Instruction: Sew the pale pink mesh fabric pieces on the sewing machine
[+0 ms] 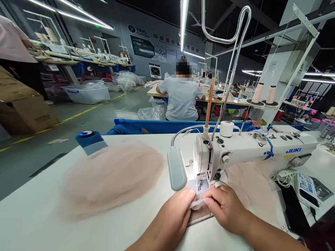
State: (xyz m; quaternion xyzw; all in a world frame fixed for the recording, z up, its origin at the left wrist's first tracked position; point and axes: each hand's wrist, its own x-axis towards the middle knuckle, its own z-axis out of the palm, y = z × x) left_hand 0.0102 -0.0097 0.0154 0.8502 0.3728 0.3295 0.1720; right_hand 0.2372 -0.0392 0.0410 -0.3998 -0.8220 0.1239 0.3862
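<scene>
Both hands are at the needle area of a white sewing machine (235, 153). My left hand (178, 211) is closed on the near edge of a small piece of sheer pale fabric (196, 204), just in front of the presser foot (201, 184). From the other side my right hand (223, 205) pinches the same fabric between thumb and fingers. A grey lamp head (177, 170) hangs just left of the needle and lights the spot. More sheer pinkish fabric (115, 177) lies spread on the table to the left, and another pale piece (251, 184) lies under the machine arm.
A blue thread cone (90, 141) stands at the table's far left edge. To the right are a black phone (294, 209), a white box (307, 188) and a coiled cable (285, 177). Ahead, a person in a grey shirt (181, 97) sits at another table.
</scene>
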